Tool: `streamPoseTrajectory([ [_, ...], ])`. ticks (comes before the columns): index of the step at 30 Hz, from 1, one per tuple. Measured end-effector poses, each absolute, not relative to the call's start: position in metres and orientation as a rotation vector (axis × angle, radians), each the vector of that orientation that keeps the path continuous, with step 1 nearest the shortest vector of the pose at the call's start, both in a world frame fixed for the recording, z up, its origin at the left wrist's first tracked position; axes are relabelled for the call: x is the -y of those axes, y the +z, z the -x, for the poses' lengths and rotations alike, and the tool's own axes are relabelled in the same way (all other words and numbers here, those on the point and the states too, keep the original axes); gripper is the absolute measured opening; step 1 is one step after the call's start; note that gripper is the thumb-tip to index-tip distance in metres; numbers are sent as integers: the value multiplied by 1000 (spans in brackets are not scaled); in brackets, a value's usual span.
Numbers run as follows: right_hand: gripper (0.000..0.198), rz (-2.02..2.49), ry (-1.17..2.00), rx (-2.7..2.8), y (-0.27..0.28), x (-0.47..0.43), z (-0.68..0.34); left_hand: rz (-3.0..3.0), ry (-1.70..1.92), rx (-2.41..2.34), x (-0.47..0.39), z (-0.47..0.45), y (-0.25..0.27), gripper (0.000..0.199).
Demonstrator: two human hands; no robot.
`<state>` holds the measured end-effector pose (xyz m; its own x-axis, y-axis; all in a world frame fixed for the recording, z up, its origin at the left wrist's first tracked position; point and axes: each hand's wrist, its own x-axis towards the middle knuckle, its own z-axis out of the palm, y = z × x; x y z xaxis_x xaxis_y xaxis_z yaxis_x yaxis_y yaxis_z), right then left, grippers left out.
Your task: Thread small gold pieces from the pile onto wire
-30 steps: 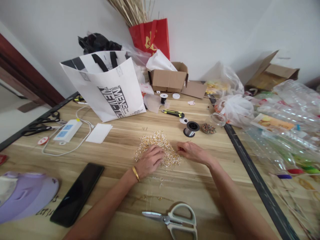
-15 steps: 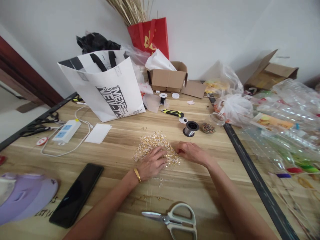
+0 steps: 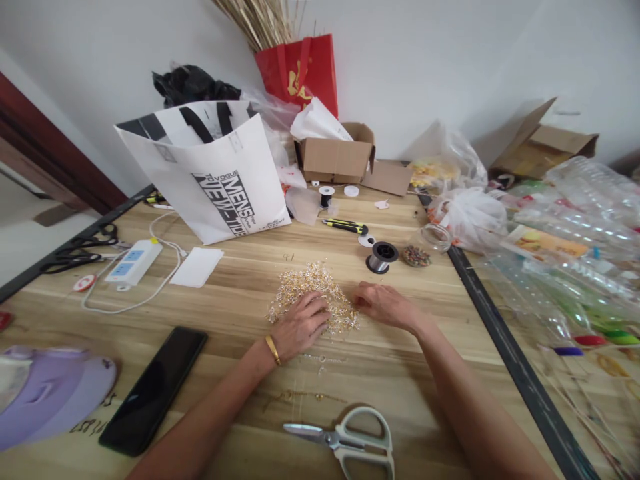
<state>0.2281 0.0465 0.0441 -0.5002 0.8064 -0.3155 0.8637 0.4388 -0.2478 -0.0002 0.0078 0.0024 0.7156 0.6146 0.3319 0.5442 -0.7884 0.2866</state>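
A loose pile of tiny gold and silver beads (image 3: 300, 283) lies on the wooden table. My left hand (image 3: 303, 321), with a gold bangle at the wrist, rests on the pile's near side, its fingers loosely bent and a little apart; the tips are partly hidden among the beads. At the right edge of the pile, my right hand (image 3: 383, 305) has its fingers curled together, and whatever they pinch is hidden. Nearer me lie a thin silver chain (image 3: 323, 359) and a gold chain (image 3: 319, 397). White-handled scissors (image 3: 345, 439) lie below them.
A wire spool (image 3: 383, 257), a jar of mixed beads (image 3: 417, 255) and a yellow-black cutter (image 3: 345, 226) sit beyond my hands. To the left are a phone (image 3: 153, 390), a power strip (image 3: 134, 262) and a white bag (image 3: 215, 180). Plastic bottles (image 3: 555, 287) crowd the right.
My left hand has shifted slightly left and back across the pile. My right hand stays in nearly the same place.
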Motion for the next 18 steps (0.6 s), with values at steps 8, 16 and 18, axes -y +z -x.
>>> streamPoseTrajectory([
  [8, 10, -1529, -483, -2623, 45, -44, -224, -2679, 673, -967, -11, 4, 2, 20],
  [16, 19, -1544, -458, -2808, 41, -38, -208, -2654, 675, -986, -12, 4, 4, 20],
  [18, 22, -1508, -451, -2814, 38, -37, -203, -2650, 677, -989, -12, 4, 4, 20],
])
